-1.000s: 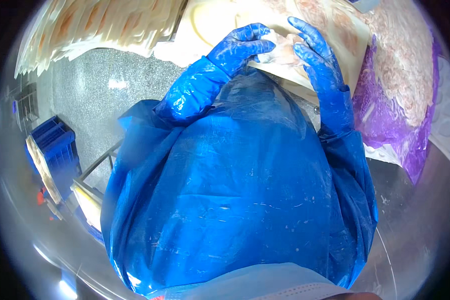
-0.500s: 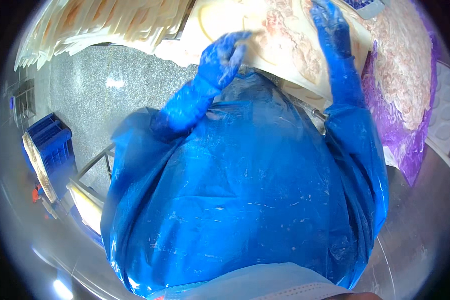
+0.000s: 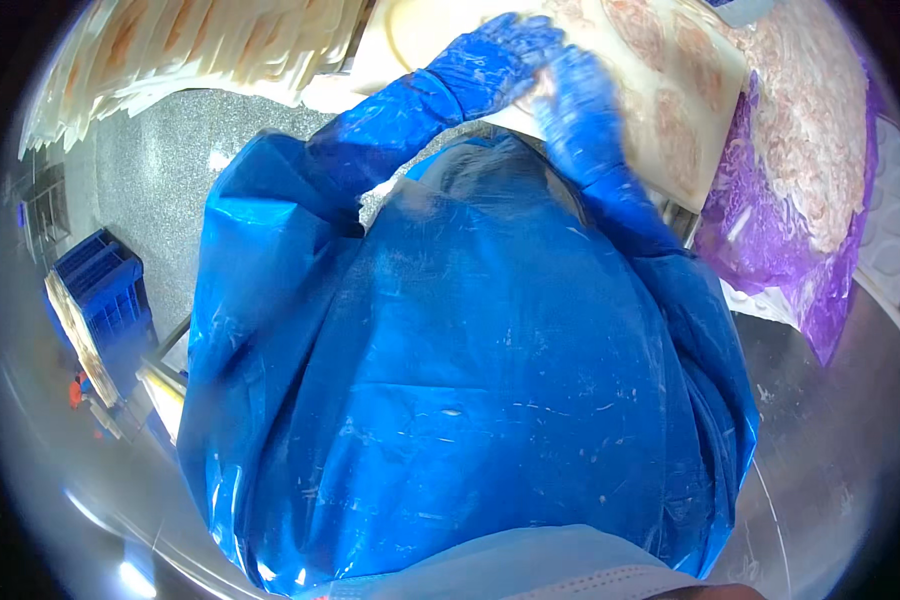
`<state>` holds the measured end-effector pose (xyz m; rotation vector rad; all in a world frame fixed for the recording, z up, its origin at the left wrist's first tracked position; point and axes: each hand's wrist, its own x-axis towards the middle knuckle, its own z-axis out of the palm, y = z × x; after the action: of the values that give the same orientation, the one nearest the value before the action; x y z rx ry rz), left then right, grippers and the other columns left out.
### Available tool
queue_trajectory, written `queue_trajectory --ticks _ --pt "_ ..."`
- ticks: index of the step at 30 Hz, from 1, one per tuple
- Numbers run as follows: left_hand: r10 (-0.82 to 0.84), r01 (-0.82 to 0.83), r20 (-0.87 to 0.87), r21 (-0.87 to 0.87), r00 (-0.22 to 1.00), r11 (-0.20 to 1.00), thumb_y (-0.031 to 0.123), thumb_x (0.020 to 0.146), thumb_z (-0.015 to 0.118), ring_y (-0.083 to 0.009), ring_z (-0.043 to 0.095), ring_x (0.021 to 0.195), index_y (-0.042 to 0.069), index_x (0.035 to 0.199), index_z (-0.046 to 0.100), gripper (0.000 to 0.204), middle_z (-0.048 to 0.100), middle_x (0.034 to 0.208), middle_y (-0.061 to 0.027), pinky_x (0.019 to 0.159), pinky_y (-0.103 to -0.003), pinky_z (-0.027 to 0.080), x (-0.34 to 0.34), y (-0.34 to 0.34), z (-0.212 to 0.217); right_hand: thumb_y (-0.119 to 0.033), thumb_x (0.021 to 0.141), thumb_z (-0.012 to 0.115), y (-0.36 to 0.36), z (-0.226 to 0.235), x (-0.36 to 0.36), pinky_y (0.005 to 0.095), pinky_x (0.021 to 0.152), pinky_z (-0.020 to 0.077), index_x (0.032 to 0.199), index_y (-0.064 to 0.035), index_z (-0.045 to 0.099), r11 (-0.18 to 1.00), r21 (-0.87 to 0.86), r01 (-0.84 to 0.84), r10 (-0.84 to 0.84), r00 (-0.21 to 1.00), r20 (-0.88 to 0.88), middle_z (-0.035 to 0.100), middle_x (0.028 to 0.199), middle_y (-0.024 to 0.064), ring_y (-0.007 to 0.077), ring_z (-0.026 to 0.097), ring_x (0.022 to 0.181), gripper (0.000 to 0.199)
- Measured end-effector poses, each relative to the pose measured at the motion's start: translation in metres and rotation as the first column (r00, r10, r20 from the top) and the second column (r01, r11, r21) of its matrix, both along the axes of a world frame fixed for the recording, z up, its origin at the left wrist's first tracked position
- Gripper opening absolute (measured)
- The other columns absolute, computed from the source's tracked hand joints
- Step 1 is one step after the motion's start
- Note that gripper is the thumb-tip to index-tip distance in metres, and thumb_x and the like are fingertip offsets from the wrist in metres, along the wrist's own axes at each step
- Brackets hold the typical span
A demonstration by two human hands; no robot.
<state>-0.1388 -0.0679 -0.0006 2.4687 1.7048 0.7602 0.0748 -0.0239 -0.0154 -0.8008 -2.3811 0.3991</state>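
Observation:
My left hand (image 3: 515,55) and my right hand (image 3: 580,100), both in wet blue gloves, meet over the near edge of a cream board (image 3: 610,135). A small pale pink bit of minced meat (image 3: 543,84) shows between them; which hand has hold of it cannot be made out. The left fingers are bunched near the right hand and partly blurred. Motion smears the right fingers. To their right, several flat round patches of minced meat (image 3: 678,135) lie on the board. A bare round outline (image 3: 398,35) shows at its left.
Right of the board, a large mound of minced meat (image 3: 810,130) rests on purple plastic film (image 3: 755,225). Stacked cream sheets (image 3: 190,50) stand at the far left. A blue crate (image 3: 100,285) is on the left, beyond the speckled floor (image 3: 160,180).
My right hand has come left and nearer from the board's far right. My left hand has moved right and away to meet it. The round patches now show with clearer outlines.

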Motion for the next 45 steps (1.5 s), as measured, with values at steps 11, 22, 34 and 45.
queue_trajectory --ticks 11,22,34,45 --pt "0.283 -0.285 -0.059 -0.029 0.957 0.958 0.032 0.095 0.06 -0.0408 0.034 0.146 0.001 0.153 0.036 0.069 0.037 0.156 -0.0242 0.118 -0.055 0.026 0.002 -0.026 0.003 -0.034 0.089 0.067 -0.017 0.016 0.001 0.048 0.118 0.0303 0.143 -0.0037 0.053 0.98 0.061 -0.192 0.163 0.935 0.314 0.05 0.148 0.0186 0.0365 0.041 0.14 0.064" --pt "0.357 -0.354 0.05 -0.068 0.933 0.933 0.057 0.095 0.056 -0.0419 0.02 0.152 0.008 0.159 0.027 0.085 0.025 0.162 -0.0245 0.122 -0.058 0.014 0.079 -0.015 0.0 -0.018 0.091 0.065 0.0 0.045 0.056 0.0508 0.114 0.0359 0.14 -0.0057 0.057 0.98 -0.194 -0.037 0.021 0.996 -0.088 0.056 0.14 0.0197 0.0407 0.048 0.132 0.052" --pt "0.113 -0.1 0.085 -0.143 0.99 0.985 0.042 0.101 0.055 -0.0289 0.029 0.151 0.015 0.157 0.035 0.066 0.035 0.162 -0.0119 0.126 -0.046 0.017 -0.006 -0.024 0.01 -0.017 0.099 0.057 0.039 0.045 0.127 0.0447 0.112 0.0396 0.136 -0.0042 0.059 0.935 -0.293 0.198 -0.249 0.957 -0.149 0.058 0.139 0.0201 0.0353 0.053 0.131 0.04" --pt "-0.006 0.044 0.172 -0.221 0.985 0.974 0.042 0.093 0.062 -0.0359 0.021 0.153 0.008 0.157 0.032 0.078 0.028 0.163 -0.0174 0.125 -0.052 0.012 0.08 -0.006 0.012 -0.029 0.092 0.065 0.003 0.016 0.095 0.0538 0.123 0.0193 0.153 -0.0101 0.041 0.984 -0.096 -0.151 0.177 0.893 0.415 0.035 0.161 0.0143 0.034 0.028 0.151 0.069"
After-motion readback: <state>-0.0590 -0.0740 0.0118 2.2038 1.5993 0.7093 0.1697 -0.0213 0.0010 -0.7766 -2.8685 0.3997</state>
